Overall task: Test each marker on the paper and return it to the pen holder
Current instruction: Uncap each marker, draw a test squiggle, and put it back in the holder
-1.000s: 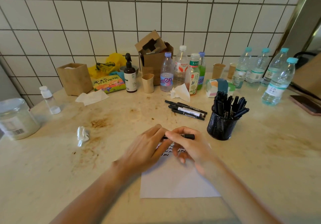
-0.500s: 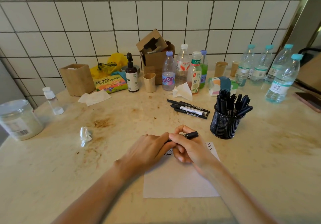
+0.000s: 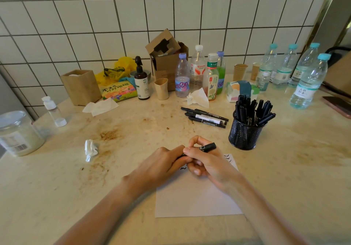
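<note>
Both hands meet over the top edge of a white sheet of paper [image 3: 191, 197] that carries a few black squiggles. My right hand [image 3: 206, 164] grips a black marker [image 3: 208, 147] whose right end sticks out past the fingers. My left hand [image 3: 161, 166] curls round the marker's left end, which is hidden. A black mesh pen holder [image 3: 245, 135] packed with several black markers stands just right of the hands. Three loose black markers [image 3: 206, 116] lie on the table behind the hands.
A crumpled tissue [image 3: 90, 149] lies left of the hands. Along the tiled wall stand bottles [image 3: 182, 77], paper cups, a cardboard box [image 3: 167, 58] and a wooden box [image 3: 80, 86]. A plastic jar [image 3: 18, 133] sits far left, water bottles [image 3: 307, 82] and a phone [image 3: 338, 106] far right.
The marker's free end has tilted up and to the right in my right hand; both hands stay together over the paper's top edge.
</note>
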